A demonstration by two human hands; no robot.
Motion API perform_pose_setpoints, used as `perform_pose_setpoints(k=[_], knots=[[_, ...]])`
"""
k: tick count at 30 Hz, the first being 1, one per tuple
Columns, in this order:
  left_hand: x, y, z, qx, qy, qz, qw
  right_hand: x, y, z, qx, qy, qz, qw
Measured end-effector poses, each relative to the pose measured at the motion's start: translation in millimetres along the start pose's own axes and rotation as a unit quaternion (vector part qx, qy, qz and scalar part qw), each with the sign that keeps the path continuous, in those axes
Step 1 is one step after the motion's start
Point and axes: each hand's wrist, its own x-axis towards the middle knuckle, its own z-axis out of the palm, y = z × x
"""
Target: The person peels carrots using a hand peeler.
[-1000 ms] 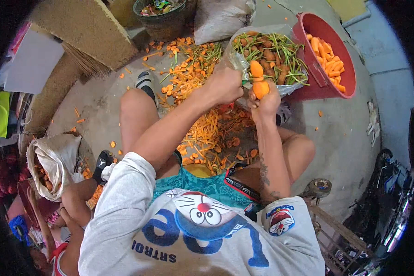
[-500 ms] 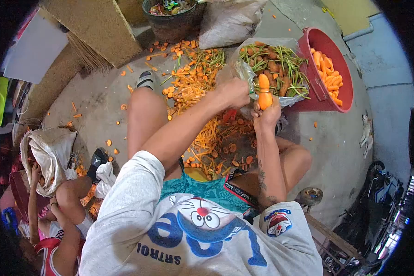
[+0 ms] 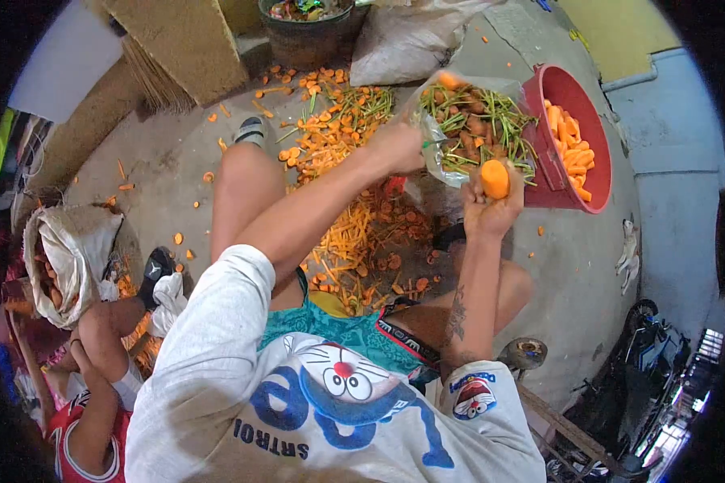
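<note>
My right hand [image 3: 494, 208] is wrapped round a peeled orange carrot [image 3: 495, 179], its blunt cut end facing up. To the left, my left hand [image 3: 399, 146] is closed on a small green-handled tool [image 3: 432, 143], whose blade is hard to make out. Both hands are near a clear plastic bag [image 3: 432, 167] of unpeeled carrots with green stems [image 3: 459, 121]. An orange piece [image 3: 451, 80], blurred, shows at the bag's upper edge. Beyond the bag stands a tilted red bucket [image 3: 549, 189] holding peeled carrots [image 3: 573, 145].
Carrot peelings and cut ends [image 3: 346, 233] lie on the floor between my legs. A dark bucket [image 3: 306, 40] and a white sack [image 3: 403, 48] stand ahead. At the lower left another person [image 3: 97, 427] sits by an open sack [image 3: 80, 258]. A motorcycle [image 3: 652, 346] is at the right.
The carrot in my right hand has lost its top part, and an orange piece appears above the bag. My left hand has moved left and up, my right hand slightly to the right.
</note>
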Motion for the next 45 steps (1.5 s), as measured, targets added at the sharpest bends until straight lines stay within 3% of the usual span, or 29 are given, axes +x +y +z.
perform_pose_setpoints(k=[1,2,4,6,8,13,15,18,19,20,22,24,26,30,32,35,38,43,44,45], knots=[[5,-9,6,0.025,-0.014,-0.007,1.000,-1,0,8,0.053,0.056,-0.013,0.997],[1,-4,1,0.029,-0.018,-0.001,0.999,0,1,9,0.056,0.061,-0.018,0.996],[-9,7,-3,0.036,-0.002,-0.030,0.999,6,4,9,0.204,0.044,0.023,0.978],[-13,11,-7,0.051,0.003,-0.015,0.999,13,9,5,0.183,0.098,0.033,0.978],[-21,19,-17,0.052,0.071,0.011,0.996,16,21,-8,0.115,0.047,0.084,0.989],[-25,29,-20,0.090,0.069,0.028,0.993,13,26,-29,0.053,-0.026,0.115,0.992],[-29,37,-19,0.080,0.062,0.029,0.994,12,26,-8,0.060,0.128,0.055,0.988],[-34,49,-18,0.059,0.099,0.078,0.990,10,32,-18,0.023,0.125,0.103,0.987],[-35,52,-18,0.059,0.076,0.075,0.993,12,37,-12,-0.011,0.194,0.092,0.977],[-36,54,-18,0.059,0.053,0.072,0.994,14,45,-16,-0.011,0.194,0.094,0.976],[-38,52,-10,0.051,0.063,0.082,0.993,17,63,-25,-0.105,0.180,0.001,0.978],[-38,52,-3,0.043,0.072,0.092,0.992,21,78,-30,-0.105,0.183,-0.047,0.976],[-40,61,-8,0.051,0.037,0.095,0.994,22,88,-29,-0.143,0.147,-0.168,0.964],[-33,53,-4,0.052,0.044,0.096,0.993,19,72,-13,-0.085,0.204,-0.135,0.966],[-24,36,3,0.057,0.035,0.095,0.993,11,56,-18,-0.076,0.127,0.028,0.989],[-13,15,0,0.081,0.021,0.016,0.996,-1,39,8,-0.099,0.137,0.050,0.984],[-9,16,8,0.058,0.049,0.042,0.996,-3,33,2,-0.046,0.114,0.083,0.989],[-14,10,-15,0.052,0.069,0.000,0.996,14,15,-31,0.043,0.191,0.100,0.975],[-15,10,-22,0.048,0.057,-0.006,0.997,33,-3,-60,0.060,0.120,0.076,0.988],[-22,21,-38,0.057,0.057,-0.006,0.997,48,-48,-50,0.093,0.194,0.021,0.976]])
